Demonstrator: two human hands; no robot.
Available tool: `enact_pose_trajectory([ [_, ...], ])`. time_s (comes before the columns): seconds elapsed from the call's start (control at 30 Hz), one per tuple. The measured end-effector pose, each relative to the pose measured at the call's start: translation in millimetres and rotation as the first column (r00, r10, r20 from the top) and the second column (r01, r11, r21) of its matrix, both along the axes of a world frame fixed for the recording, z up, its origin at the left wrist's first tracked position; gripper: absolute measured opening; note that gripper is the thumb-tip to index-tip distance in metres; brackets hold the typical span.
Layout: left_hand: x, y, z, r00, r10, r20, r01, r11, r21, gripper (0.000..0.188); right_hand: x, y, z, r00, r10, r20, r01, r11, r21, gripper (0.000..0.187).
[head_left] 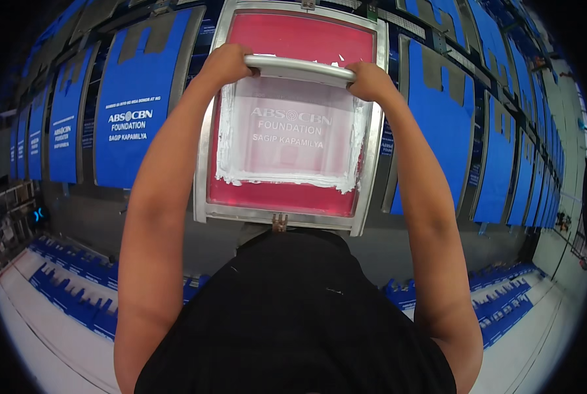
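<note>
With both ends clasped in closed hands [230, 64], the pale squeegee [300, 69] lies between them.

Red, vivid red, across my screen [300, 29], silver on its frame [206, 164]! White ink [287, 177] bands a paler pink rectangle [273, 161] patterned with whitish lettering [290, 130]. My squeegee [301, 68] gleams silver. Blue bags [112, 157], some with white print [129, 125]; my shirt [293, 335] is black, pale-flecked, the floor [57, 338] whitish.
</note>
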State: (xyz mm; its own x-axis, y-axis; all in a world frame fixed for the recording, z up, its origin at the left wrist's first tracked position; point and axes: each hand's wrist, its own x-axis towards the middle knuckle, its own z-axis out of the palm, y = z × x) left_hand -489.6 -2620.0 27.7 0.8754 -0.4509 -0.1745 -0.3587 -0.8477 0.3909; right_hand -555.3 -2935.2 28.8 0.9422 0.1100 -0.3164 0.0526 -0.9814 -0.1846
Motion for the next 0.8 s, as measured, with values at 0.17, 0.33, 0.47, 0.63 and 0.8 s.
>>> enact_pose_trajectory([
  [0.17, -52.3, 13.7, 49.3, 0.633, 0.222, 0.742, -0.026, 0.963, -0.267, 0.053, 26.1, -10.0, 47.4, 1.000, -0.007, 0.002, 0.007, 0.999, 0.041, 0.051],
  [0.33, -260.3, 51.9, -1.9, 0.756, 0.062, -0.652, -0.244, 0.951, -0.192, 0.039, 52.7, -28.7, -4.4, 0.997, 0.028, -0.067, -0.022, 0.997, 0.080, 0.051],
  [0.47, -387.9, 37.3, -83.4, 0.511, -0.017, -0.860, -0.449, 0.847, -0.283, 0.048, 61.3, -12.2, 1.8, 0.983, 0.164, -0.078, -0.151, 0.977, 0.153, 0.054],
  [0.63, -389.6, 30.3, -90.9, 0.399, -0.156, -0.904, -0.586, 0.715, -0.382, 0.040, 54.3, 26.1, -6.2, 0.978, 0.180, 0.103, -0.190, 0.978, 0.090, 0.051],
  [0.8, -375.2, 26.7, -41.4, 0.375, -0.210, -0.903, -0.556, 0.729, -0.400, 0.042, 22.0, 40.5, 23.8, 0.996, 0.058, 0.064, -0.062, 0.997, 0.054, 0.056],
])
